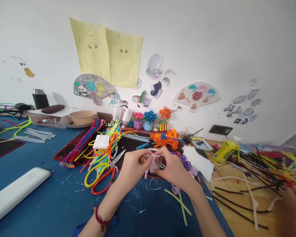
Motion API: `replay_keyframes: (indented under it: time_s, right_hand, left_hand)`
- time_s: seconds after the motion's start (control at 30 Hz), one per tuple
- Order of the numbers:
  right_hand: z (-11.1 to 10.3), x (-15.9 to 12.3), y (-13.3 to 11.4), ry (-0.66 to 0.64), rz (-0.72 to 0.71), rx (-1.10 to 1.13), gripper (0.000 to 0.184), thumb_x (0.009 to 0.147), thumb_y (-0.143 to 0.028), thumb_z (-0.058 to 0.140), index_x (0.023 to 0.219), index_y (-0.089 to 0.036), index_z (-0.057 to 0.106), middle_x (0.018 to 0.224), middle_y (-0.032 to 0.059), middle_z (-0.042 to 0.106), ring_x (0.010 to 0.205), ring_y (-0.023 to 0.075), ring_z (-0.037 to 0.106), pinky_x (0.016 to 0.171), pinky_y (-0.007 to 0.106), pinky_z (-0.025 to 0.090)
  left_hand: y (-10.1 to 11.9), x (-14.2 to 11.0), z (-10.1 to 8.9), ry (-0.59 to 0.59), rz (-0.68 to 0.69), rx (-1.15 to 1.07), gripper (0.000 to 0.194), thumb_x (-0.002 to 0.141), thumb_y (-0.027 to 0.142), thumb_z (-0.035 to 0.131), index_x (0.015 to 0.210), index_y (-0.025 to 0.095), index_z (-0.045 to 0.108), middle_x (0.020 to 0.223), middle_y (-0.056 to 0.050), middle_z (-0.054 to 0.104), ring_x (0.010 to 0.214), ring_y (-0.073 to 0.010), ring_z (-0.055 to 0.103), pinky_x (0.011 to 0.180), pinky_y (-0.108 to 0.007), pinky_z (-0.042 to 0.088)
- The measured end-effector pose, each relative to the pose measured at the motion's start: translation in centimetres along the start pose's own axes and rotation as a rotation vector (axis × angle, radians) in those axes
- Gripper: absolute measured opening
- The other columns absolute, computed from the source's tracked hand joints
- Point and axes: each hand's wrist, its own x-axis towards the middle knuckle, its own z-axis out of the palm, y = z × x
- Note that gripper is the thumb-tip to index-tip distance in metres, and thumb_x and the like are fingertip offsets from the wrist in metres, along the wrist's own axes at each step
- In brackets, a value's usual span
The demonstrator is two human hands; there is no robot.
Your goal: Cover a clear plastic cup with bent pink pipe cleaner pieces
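Note:
Both hands meet above the blue mat at the centre. My left hand [138, 164] pinches a pale lilac pipe cleaner [152, 163] between thumb and fingers. From the other side my right hand [169, 163] is closed on the same pale piece, which looks bent into a loop. Part of it is hidden behind the fingers. Beside my left hand lie scissors [114, 159] with red and yellow handles, blades partly apart. Purple pipe-cleaner flowers [185, 162] sit just beyond my right hand, and green strips [179, 203] lie crossed near the right forearm.
Bundled colourful pipe cleaners [84, 141] and orange flowers [170, 138] lie behind the hands. Small potted flowers [150, 120] stand against the wall. A white case [17, 191] is at left. At right, another person's hand [292, 200] rests near black strips [241, 214] and a yellow-labelled bottle [227, 150].

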Motion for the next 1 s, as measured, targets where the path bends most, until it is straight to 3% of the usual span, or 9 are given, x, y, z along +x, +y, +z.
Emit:
replay_keyframes:
  time_s: [0.2, 0.53, 0.77, 1.0]
  right_hand:
    - [0.0, -0.1, 0.0, 0.039, -0.113, -0.012, 0.028, 0.072, -0.02, 0.069, 0.097, -0.023, 0.056, 0.084, -0.0006, 0.059, 0.076, 0.0183, 0.056, 0.068, 0.028, 0.041]
    - [0.2, -0.2, 0.2, 0.074, -0.006, 0.039, 0.036, 0.07, -0.025, 0.072, 0.096, -0.023, 0.048, 0.091, 0.0008, 0.061, 0.081, 0.0203, 0.06, 0.072, 0.032, 0.045]
    - [0.7, -0.5, -0.1, 0.074, -0.027, 0.073, 0.059, 0.072, -0.019, 0.069, 0.122, -0.028, 0.039, 0.114, 0.0036, 0.059, 0.1, 0.0226, 0.059, 0.085, 0.037, 0.044]
    - [1.0, 0.0, 1.1, 0.07, 0.03, 0.06, 0.044, 0.072, -0.029, 0.07, 0.106, -0.024, 0.042, 0.105, 0.0047, 0.06, 0.094, 0.0242, 0.062, 0.078, 0.036, 0.047]
  left_hand:
    - [0.8, 0.2, -0.1, 0.033, 0.003, -0.007, 0.016, 0.083, 0.023, 0.054, 0.081, 0.016, 0.069, 0.058, 0.002, 0.061, 0.049, -0.0084, 0.049, 0.049, -0.017, 0.038]
    - [0.9, 0.1, -0.3, 0.009, 0.027, -0.009, 0.024, 0.085, 0.024, 0.054, 0.1, 0.018, 0.07, 0.067, -0.001, 0.067, 0.054, -0.0107, 0.054, 0.053, -0.02, 0.041]
    - [0.9, -0.1, 0.2, 0.044, 0.019, 0.062, 0.02, 0.083, 0.024, 0.056, 0.098, 0.017, 0.068, 0.063, 0.002, 0.061, 0.052, -0.0094, 0.05, 0.054, -0.02, 0.04]
    - [0.2, -0.4, -0.1, 0.062, -0.069, -0.043, 0.028, 0.087, 0.022, 0.045, 0.107, 0.016, 0.064, 0.071, 0.0, 0.065, 0.057, -0.0116, 0.055, 0.057, -0.021, 0.041]
